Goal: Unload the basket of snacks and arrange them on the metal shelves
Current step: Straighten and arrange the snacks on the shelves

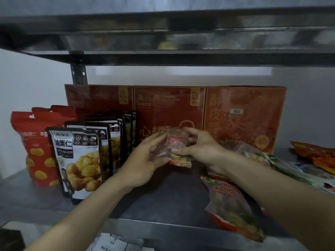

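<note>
A person's left hand point(145, 160) and right hand point(201, 149) hold a clear, red-labelled snack bag point(176, 145) between them, just above the middle of the metal shelf point(163, 200) and in front of the middle red carton point(168, 105). The left hand's thumb and fingers pinch the bag's left side. The right hand's thumb and curled fingers clamp its right edge.

Three cartons stand upright along the shelf's back edge: the middle one, a left red carton point(97, 96) and an orange-red carton point(244, 115) to the right. Toward the left edge, a row of black-and-white chestnut pouches point(79, 160) stands one behind another, running from near the front toward the back. Red pouches point(36, 151) printed with yellow kernels stand just beside them at the far left.

At the front right a second clear bag point(230, 205) with a red label lies flat, partly under the right forearm. Mixed packets point(308, 156) lie heaped at the right edge. An upper shelf point(163, 33) spans overhead, carried by a perforated post point(78, 73) at the back left.
</note>
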A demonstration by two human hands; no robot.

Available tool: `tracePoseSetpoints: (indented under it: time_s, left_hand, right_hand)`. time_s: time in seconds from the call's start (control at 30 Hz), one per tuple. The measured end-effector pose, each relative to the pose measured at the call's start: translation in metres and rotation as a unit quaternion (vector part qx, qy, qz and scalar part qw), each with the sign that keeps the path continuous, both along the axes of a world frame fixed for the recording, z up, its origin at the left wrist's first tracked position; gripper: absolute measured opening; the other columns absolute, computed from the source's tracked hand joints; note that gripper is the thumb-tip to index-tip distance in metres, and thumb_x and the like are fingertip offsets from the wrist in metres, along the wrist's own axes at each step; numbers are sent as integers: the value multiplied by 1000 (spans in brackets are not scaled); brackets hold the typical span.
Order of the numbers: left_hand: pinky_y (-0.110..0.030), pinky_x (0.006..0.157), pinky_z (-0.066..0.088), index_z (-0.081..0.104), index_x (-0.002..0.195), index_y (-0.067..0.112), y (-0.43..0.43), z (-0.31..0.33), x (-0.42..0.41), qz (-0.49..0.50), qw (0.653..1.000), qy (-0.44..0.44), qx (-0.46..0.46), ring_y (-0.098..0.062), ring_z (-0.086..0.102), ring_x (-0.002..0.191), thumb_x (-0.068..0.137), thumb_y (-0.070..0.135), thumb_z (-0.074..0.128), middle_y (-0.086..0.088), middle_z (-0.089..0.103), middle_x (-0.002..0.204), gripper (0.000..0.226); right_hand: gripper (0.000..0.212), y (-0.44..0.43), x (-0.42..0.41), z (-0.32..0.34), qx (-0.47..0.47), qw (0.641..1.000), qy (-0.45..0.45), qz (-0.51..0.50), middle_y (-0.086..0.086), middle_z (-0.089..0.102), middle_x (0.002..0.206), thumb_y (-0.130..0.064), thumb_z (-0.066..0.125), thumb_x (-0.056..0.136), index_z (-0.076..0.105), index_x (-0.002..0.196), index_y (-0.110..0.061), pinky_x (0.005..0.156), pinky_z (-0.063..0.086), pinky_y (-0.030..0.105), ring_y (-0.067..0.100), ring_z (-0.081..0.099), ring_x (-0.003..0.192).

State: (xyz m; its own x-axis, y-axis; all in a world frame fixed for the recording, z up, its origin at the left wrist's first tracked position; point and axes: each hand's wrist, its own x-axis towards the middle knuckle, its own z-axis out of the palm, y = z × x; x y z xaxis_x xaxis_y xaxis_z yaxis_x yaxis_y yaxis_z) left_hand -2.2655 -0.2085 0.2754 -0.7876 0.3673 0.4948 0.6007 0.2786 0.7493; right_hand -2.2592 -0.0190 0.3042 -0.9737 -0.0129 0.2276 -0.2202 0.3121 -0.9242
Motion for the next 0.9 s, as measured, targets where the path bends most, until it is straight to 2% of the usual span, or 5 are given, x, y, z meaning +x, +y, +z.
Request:
tracePoseSetpoints:
  time_s: [0.17, 0.37, 0.53, 0.67, 0.9]
  left_hand:
    - [-24, 107, 41, 52, 135, 26, -10, -16, -12, 69, 997, -27, -19, -4, 56, 118, 89, -4, 62, 10, 62, 124, 55]
    - [-28, 114, 31, 40, 147, 14, -14, -33, -25, 133, 989, -36, -55, -13, 41, 135, 98, 5, 51, 1, 46, 147, 51]
    - [-15, 103, 26, 41, 145, 12, -11, -34, -28, 146, 984, -18, -95, -15, 39, 136, 100, 13, 49, 0, 43, 147, 46]
    - [-23, 113, 27, 37, 148, 12, -10, -36, -29, 150, 983, -29, -106, -16, 36, 139, 101, 18, 48, -1, 40, 150, 49]
    - [-25, 115, 21, 40, 145, 22, -10, -35, -25, 155, 978, -4, -140, -21, 31, 141, 101, 18, 47, -3, 38, 150, 45]
  right_hand:
    - [94, -28, -29, -12, 52, 993, -95, 36, 9, 64, 126, -10, 87, 71, 34, 150, -9, 68, 58, 24, 19, 66, 108]
    - [93, -46, -42, -15, 136, 984, -109, 33, 6, 60, 129, -25, 84, 77, 31, 152, -11, 65, 53, 20, 18, 62, 112]
    - [78, -49, -45, -16, 181, 976, -116, 33, 1, 59, 115, -29, 80, 82, 39, 145, -8, 82, 53, 24, 14, 60, 105]
    - [62, -48, -46, -16, 200, 972, -119, 37, 1, 62, 110, -30, 77, 85, 49, 136, -8, 86, 56, 32, 14, 62, 101]
    - [78, -41, -34, -6, 234, 966, -98, 45, -1, 53, 126, -43, 70, 88, 32, 150, -17, 92, 55, 33, 18, 54, 116]
